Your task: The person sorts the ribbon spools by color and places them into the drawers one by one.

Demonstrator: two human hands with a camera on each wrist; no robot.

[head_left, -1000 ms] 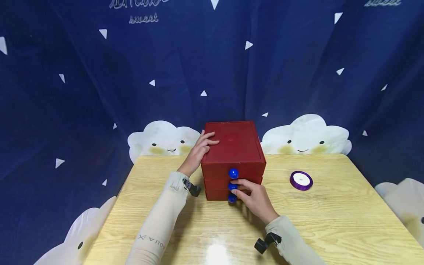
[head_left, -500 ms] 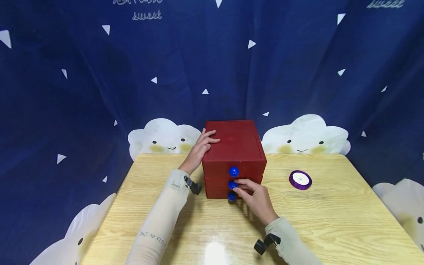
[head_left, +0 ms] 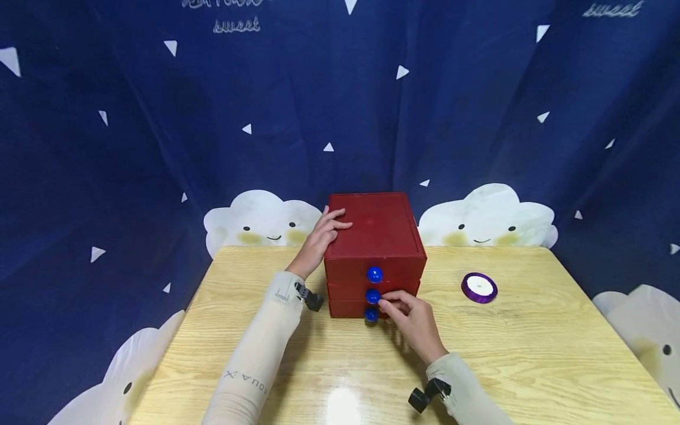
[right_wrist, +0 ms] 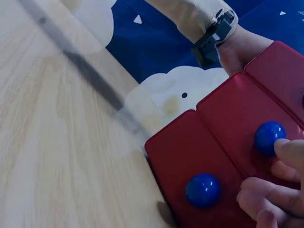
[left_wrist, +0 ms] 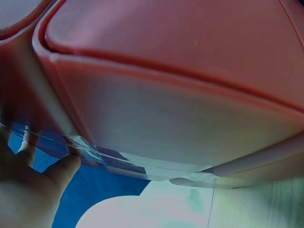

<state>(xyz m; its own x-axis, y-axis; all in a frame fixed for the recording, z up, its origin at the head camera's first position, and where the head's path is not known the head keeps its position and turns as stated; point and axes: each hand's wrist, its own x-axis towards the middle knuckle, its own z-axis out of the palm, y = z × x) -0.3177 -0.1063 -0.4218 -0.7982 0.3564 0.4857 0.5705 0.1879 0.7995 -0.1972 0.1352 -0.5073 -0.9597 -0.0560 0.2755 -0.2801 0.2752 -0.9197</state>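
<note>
A red three-drawer box (head_left: 374,227) stands at the back of the table, a round blue knob on each drawer front. My left hand (head_left: 317,241) rests on its left top edge, fingers spread over the top; the left wrist view shows the thumb along the box's side. At the middle knob (head_left: 373,296) is my right hand (head_left: 417,321), its thumb and forefinger tips right at the knob's right edge rather than around it. In the right wrist view the thumb tip overlaps the middle knob (right_wrist: 269,137), with the other fingers bent below. All three drawers look pushed in.
A roll of purple ribbon (head_left: 479,287) lies to the right of the box on the wooden table (head_left: 531,354). Behind the table hangs a dark blue curtain (head_left: 287,88) with white triangles and clouds.
My right fingertips, earlier around the middle knob, have slid off to its right edge. The left hand keeps its place on the box, and the drawers look the same.
</note>
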